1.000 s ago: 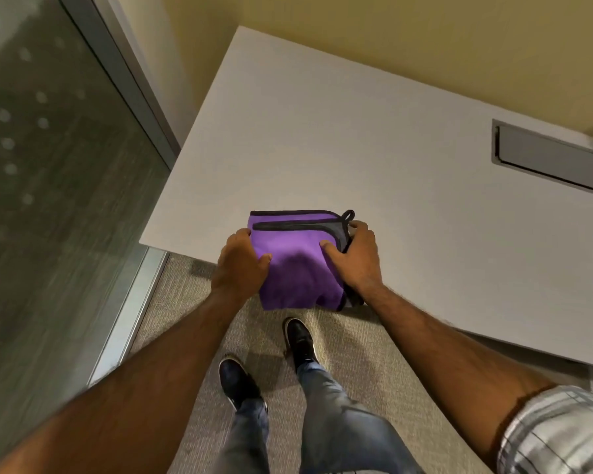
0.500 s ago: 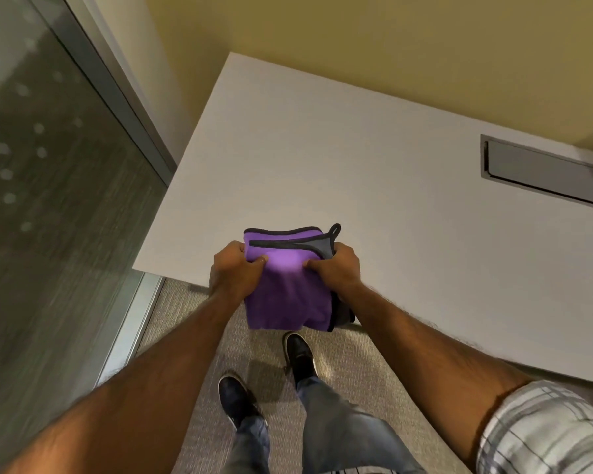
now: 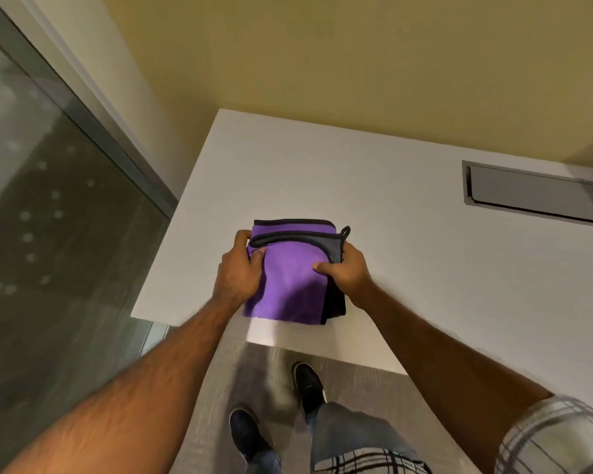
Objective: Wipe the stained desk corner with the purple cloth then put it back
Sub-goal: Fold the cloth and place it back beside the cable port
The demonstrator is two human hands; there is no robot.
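A folded purple cloth [image 3: 290, 282] with black trim and a small loop lies on the white desk [image 3: 408, 268], near its front left corner. My left hand [image 3: 238, 271] grips the cloth's left edge with the thumb on top. At the right edge, my right hand [image 3: 344, 273] pinches it the same way. The whole cloth sits over the desk surface, just inside the front edge. No stain is visible on the desk.
A grey recessed cable tray [image 3: 534, 193] is set into the desk at the back right. A yellow wall runs behind the desk and a glass partition [image 3: 48, 234] stands to the left. My two shoes [image 3: 278, 412] are on the carpet below the desk edge.
Both hands have carried the cloth forward from overhanging the front edge to lying fully on the desk. The view has tilted up, showing more wall.
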